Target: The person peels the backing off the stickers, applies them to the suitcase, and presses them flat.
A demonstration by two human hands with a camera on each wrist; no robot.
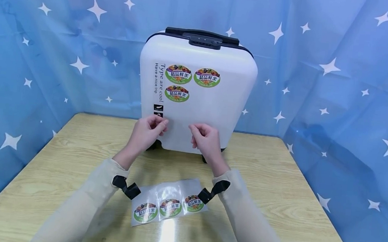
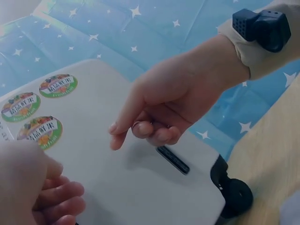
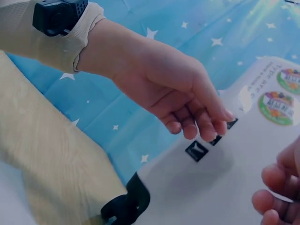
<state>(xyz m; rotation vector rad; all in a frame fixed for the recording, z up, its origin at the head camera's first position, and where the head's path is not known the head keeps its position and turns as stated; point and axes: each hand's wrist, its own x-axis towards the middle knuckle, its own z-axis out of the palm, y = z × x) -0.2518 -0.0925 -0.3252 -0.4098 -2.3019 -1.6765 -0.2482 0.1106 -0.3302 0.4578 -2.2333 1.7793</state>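
Note:
A white suitcase (image 1: 222, 108) stands upright on the table, with three oval fruit stickers (image 1: 178, 74) on its upper front. My left hand (image 1: 147, 130) is before its lower left part, beside the small black labels (image 3: 197, 151). Level with it, my right hand (image 1: 207, 141) is before the lower right part, near a dark nameplate (image 2: 173, 160). Each hand has its thumb against curled fingers, and nothing shows between them. A gap of bare white shell separates the two hands. Below my wrists lies a shiny backing sheet (image 1: 169, 189) carrying three more stickers (image 1: 170, 208) along its near edge.
The wooden table (image 1: 263, 202) reaches back to a blue star-patterned curtain (image 1: 118, 35). A black handle (image 1: 204, 34) tops the suitcase, and black wheels (image 2: 236, 197) are under it. Black cameras (image 1: 127, 188) are strapped at both sleeve cuffs.

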